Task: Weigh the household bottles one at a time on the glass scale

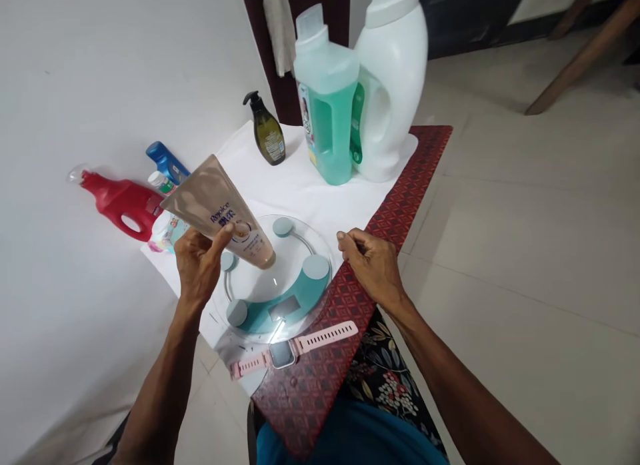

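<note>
My left hand (200, 262) is closed on a beige Rejoice squeeze tube (213, 208), thumb on its front. The tube tilts above the left part of a round glass bathroom scale (267, 298), its cap end pointing down to the right. Nearer to me lies a smartwatch (283, 354) with a pink strap, beside the scale's front rim. My right hand (373, 262) is at the table's right edge, close to the scale, its fingers curled in. Whether anything is inside those fingers is hidden.
Behind the scale stand a dark green pump bottle (269, 132), a bottle of green liquid (327, 112) and a large white jug (393, 85). A red bottle (123, 202), a blue bottle (166, 162) and small containers sit by the left wall. The table's patterned red edge (420, 178) runs along the right.
</note>
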Action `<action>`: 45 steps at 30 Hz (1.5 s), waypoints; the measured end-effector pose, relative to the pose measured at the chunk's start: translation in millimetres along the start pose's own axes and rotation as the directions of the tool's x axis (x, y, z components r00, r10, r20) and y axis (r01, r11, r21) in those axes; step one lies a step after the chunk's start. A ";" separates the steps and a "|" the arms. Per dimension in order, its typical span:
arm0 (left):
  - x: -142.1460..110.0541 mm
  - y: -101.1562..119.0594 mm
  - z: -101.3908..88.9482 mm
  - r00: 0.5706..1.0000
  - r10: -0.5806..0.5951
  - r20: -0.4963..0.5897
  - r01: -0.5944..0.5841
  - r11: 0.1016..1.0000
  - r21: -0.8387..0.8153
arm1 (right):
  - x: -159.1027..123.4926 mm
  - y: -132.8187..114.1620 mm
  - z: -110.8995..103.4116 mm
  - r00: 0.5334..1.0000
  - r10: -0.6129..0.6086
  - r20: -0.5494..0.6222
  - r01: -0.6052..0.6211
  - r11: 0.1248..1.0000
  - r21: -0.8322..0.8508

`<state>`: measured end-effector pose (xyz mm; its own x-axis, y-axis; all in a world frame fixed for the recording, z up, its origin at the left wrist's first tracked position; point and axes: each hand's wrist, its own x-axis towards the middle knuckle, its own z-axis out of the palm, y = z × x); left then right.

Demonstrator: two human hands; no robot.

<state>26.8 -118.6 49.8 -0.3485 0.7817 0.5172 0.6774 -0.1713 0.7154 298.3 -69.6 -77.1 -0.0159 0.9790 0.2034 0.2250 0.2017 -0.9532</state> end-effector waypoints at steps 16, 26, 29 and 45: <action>-40.7 7.2 -16.9 0.996 0.033 0.080 -0.026 0.996 -0.088 | -1.6 4.8 3.6 1.000 0.003 -0.025 -0.004 0.999 -0.041; -46.3 4.4 -9.3 0.989 0.070 0.127 -0.072 0.997 0.010 | -0.9 6.6 3.3 0.999 -0.018 -0.027 0.018 1.000 -0.003; -51.0 6.9 7.2 0.999 -0.008 0.036 0.008 1.000 0.012 | -1.0 8.1 3.2 0.999 -0.017 -0.033 0.017 1.000 -0.013; 102.2 -138.0 -9.4 0.884 -0.098 -0.458 0.226 0.946 0.233 | 1.0 8.8 2.2 1.000 -0.007 -0.014 0.007 0.999 -0.039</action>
<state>-108.3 -20.7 8.3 -0.6710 0.4329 0.6019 0.7130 0.1543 0.6839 298.1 -66.9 -85.8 -0.0035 0.9769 0.2136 0.2623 0.2070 -0.9425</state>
